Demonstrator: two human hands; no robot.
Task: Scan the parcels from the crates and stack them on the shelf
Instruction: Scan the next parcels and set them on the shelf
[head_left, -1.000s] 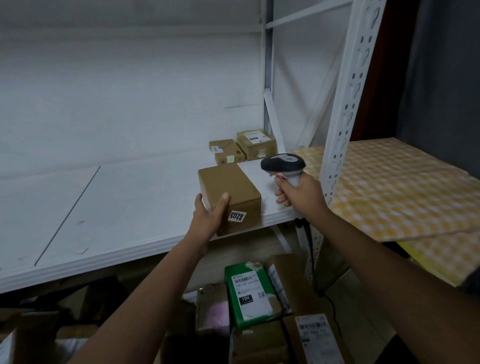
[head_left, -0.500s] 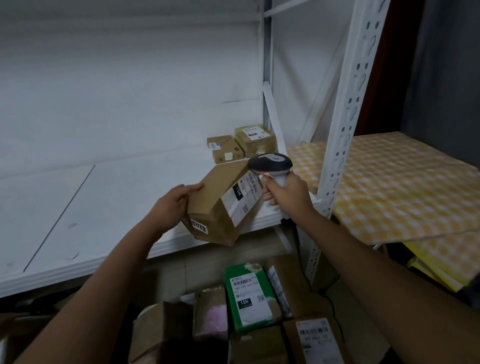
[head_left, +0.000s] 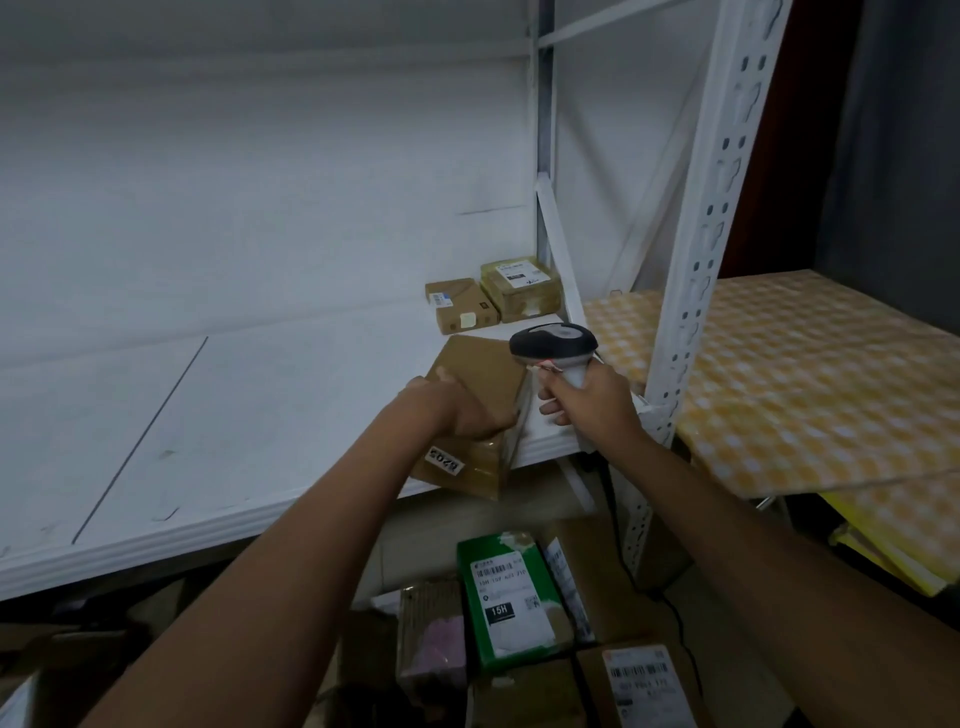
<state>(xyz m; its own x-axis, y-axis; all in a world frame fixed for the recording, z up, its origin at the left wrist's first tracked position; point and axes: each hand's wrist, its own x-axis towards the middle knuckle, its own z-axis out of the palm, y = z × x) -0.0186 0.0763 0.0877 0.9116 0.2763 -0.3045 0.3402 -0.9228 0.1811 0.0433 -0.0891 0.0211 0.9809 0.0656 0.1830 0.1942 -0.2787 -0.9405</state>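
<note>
the left hand (head_left: 462, 415) grips a brown box (head_left: 480, 415) from above, tilted over the front edge of the white shelf (head_left: 260, 405), a "8205" sticker on its near face; the right hand (head_left: 587, 402) is wrapped round the handle of a scanner (head_left: 553, 345), whose head sits just beside the box's right edge. two small parcels (head_left: 493, 301) lie at the shelf's back right corner; more parcels, one green (head_left: 511, 597), lie below the shelf.

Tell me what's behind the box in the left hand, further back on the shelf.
Two small brown parcels, one beside the other, sit at the shelf's back right corner. The held box and scanner hide the shelf directly behind them.
</note>
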